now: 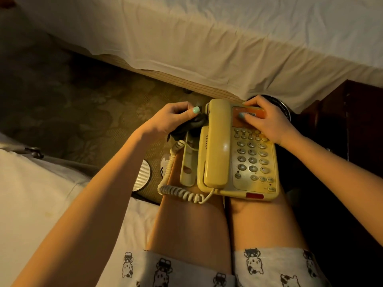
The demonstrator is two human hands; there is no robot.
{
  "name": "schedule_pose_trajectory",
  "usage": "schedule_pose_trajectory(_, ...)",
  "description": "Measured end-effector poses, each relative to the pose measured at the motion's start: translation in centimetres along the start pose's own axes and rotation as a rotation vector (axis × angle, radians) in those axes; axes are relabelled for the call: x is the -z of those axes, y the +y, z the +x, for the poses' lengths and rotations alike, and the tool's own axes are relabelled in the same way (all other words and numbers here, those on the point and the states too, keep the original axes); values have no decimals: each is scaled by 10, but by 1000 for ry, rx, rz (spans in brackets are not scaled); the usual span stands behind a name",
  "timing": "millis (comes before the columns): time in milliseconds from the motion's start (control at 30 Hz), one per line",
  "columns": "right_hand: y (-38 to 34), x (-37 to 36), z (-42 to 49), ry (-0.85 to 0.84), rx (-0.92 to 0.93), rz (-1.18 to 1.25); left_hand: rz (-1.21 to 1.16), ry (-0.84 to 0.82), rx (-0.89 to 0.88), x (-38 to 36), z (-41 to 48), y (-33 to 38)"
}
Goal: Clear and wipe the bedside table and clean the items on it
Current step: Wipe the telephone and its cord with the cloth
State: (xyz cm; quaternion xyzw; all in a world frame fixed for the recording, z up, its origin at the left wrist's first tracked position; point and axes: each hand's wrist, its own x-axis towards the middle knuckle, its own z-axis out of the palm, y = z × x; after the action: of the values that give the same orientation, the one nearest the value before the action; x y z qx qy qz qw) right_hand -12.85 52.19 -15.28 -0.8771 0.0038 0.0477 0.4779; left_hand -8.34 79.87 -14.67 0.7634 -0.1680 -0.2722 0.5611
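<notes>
Telephone: a yellowed cream plastic corded desk telephone lies flat across the seated person's bare knees, its back end pointing away from them.
Handset: the cream handset sits in its cradle along the left half of the base, glossy, with a streak of light on it.
Keypad: round grey buttons fill the right half; the plastic round them looks grubby and discoloured.
Markings: an orange label panel sits above the buttons and a small red strip on the near edge.
Cord: the coiled cream cord loops down the left side and curls in under the near edge.
Bracket: a slotted cream plastic piece lies against the base's left side.
Left hand: the left hand has its fingers curled round a bunched dark cloth, holding it against the upper left corner of the base.
Right hand: the right hand clasps the far right corner, fingers hooked over the back edge, thumb on the orange panel.
Bedside table: dark wood furniture stands just to the right.
Behind the right hand: a dark round rim; I cannot tell what it is.
Surroundings: a white-sheeted bed opposite, floral patterned carpet between.
</notes>
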Motion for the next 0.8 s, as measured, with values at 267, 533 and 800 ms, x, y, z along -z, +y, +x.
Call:
schedule_pose_trajectory(267,-6,-3,3,-11,-22,-50,292,-208,-10,16,1,3)
schedule_pose_trajectory(533,-15,-24,16,96,-237,-135,320,-245,10,33,6,-6)
schedule_pose_trajectory(800,-2,-31,16,145,-144,-178,331,-228,-100,26,19,-13)
